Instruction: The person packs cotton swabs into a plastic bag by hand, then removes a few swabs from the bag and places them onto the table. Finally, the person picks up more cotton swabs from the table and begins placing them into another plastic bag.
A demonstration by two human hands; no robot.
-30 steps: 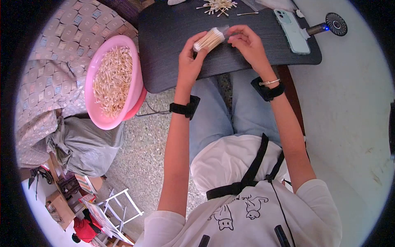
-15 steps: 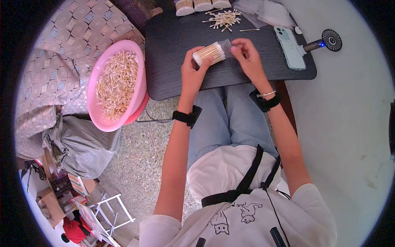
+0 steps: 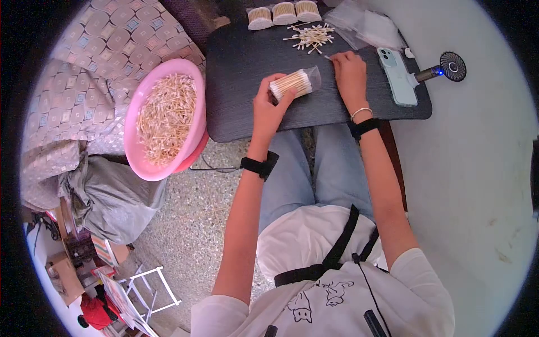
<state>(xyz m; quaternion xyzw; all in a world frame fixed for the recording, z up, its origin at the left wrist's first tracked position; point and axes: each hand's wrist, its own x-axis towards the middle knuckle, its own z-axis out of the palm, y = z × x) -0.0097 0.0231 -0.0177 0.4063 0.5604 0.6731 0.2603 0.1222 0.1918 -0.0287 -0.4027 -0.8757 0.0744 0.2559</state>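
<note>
My left hand (image 3: 271, 104) holds a clear plastic bag packed with cotton swabs (image 3: 293, 84) above the black table. The bag's loose clear end (image 3: 314, 77) points right and stands free. My right hand (image 3: 351, 78) is down at the tabletop, its fingers closed over a single cotton swab (image 3: 327, 57). Only one white tip of that swab shows; the fingers hide the rest. Just beyond lies a loose pile of cotton swabs (image 3: 312, 37).
Three filled swab packs (image 3: 283, 13) stand at the table's far edge. Flat clear bags (image 3: 376, 28), a phone (image 3: 398, 78) and a small fan (image 3: 452, 66) are to the right. A tilted pink basin (image 3: 132, 137) full of swabs stands left. A wall borders the right side.
My right hand has let go of the bag's clear end and moved right and away from me, onto the lone swab. My left hand still holds the bag. The view has shifted slightly.
</note>
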